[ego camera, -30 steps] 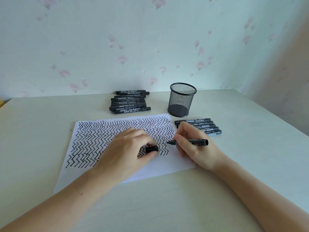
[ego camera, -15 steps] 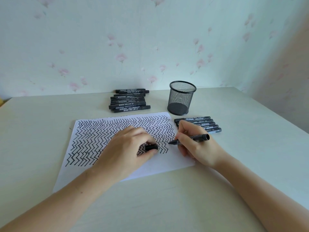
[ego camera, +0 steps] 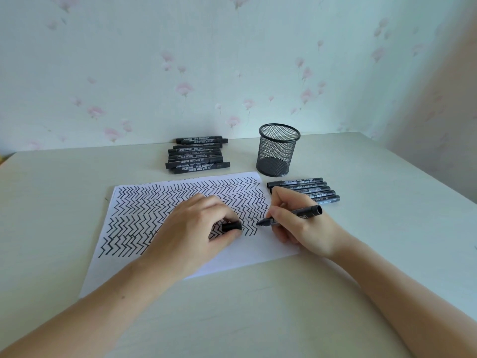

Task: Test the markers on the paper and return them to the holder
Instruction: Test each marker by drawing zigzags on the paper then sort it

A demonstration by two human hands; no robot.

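A single head-worn wide-angle camera looks forward and down from the person's seat, close above the pale rectangular table (ego camera: 361,293). It faces the floral-papered wall (ego camera: 232,60) beyond the far edge; both forearms enter from the bottom corners. No second view overlaps it.

A white sheet of paper (ego camera: 247,254) lies flat on the table, mostly covered in rows of black zigzag lines. An uncapped black marker (ego camera: 291,215) is tilted with its tip on the paper at the end of a zigzag row. Its black cap (ego camera: 231,226) sits just left of the tip. A black mesh holder (ego camera: 277,151) stands upright behind the paper. A pile of capped black markers (ego camera: 197,155) lies left of the holder, and a row of capped markers (ego camera: 307,188) lies in front of it, beside the paper.
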